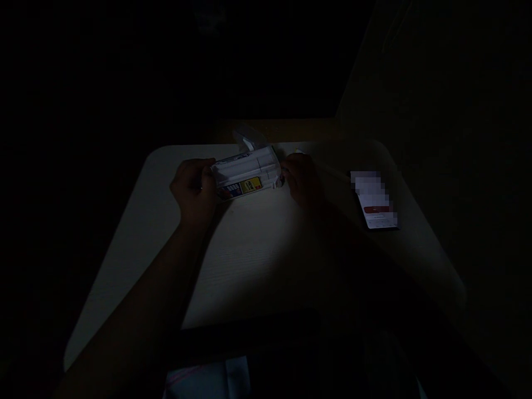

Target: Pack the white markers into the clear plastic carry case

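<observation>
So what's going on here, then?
A person is holding a white package with a yellow and blue printed label in both hands over a pale table. The left hand grips one end and the right hand is at the other. A smartphone lies on the table to the right, its screen lit. The room around is very dark.

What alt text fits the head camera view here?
In dim light, the left hand and right hand grip the ends of a white package with a yellow label over a pale table; a smartphone with a blurred, lit screen lies to the right.
</observation>
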A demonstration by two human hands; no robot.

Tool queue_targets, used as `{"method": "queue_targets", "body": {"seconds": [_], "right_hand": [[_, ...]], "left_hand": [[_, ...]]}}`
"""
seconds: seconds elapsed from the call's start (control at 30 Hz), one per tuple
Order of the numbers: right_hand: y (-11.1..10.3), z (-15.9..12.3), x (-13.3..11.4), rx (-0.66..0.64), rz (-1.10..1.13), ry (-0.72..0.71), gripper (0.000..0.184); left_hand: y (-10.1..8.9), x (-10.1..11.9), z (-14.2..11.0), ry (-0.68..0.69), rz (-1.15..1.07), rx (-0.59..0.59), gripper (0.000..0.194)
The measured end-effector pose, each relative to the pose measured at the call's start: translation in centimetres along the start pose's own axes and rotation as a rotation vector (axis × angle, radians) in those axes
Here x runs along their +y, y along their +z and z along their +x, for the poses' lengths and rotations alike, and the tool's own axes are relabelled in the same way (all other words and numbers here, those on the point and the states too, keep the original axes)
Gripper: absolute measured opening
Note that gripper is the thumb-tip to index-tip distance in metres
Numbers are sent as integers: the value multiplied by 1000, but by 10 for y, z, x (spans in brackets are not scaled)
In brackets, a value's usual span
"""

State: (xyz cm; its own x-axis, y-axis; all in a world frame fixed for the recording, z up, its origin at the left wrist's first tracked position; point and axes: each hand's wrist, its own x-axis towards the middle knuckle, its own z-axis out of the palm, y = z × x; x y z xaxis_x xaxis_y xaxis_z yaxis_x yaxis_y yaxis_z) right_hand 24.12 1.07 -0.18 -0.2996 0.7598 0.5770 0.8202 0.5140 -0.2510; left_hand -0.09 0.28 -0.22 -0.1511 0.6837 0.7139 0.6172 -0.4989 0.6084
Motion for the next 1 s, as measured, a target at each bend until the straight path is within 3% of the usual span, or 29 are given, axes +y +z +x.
{"method": "queue_targets", "body": {"seconds": [0.2, 0.37, 0.63, 0.83, 1.0], "right_hand": [[-4, -6, 6, 157, -42, 88, 26], [-1, -4, 2, 48, 7, -13, 32], [-5, -5, 2, 57, -25, 68, 29], [-8, -2, -5, -63, 11, 3, 32], [-6, -2, -6, -4, 12, -1, 32]], "left_hand": [[0, -2, 1, 36, -24, 8, 26], [0, -3, 0, 35, -20, 9, 24], [1, 2, 1, 18, -21, 21, 25], [1, -2, 0, 18, -14, 18, 23], [-1, -4, 0, 21, -4, -12, 25]]}}
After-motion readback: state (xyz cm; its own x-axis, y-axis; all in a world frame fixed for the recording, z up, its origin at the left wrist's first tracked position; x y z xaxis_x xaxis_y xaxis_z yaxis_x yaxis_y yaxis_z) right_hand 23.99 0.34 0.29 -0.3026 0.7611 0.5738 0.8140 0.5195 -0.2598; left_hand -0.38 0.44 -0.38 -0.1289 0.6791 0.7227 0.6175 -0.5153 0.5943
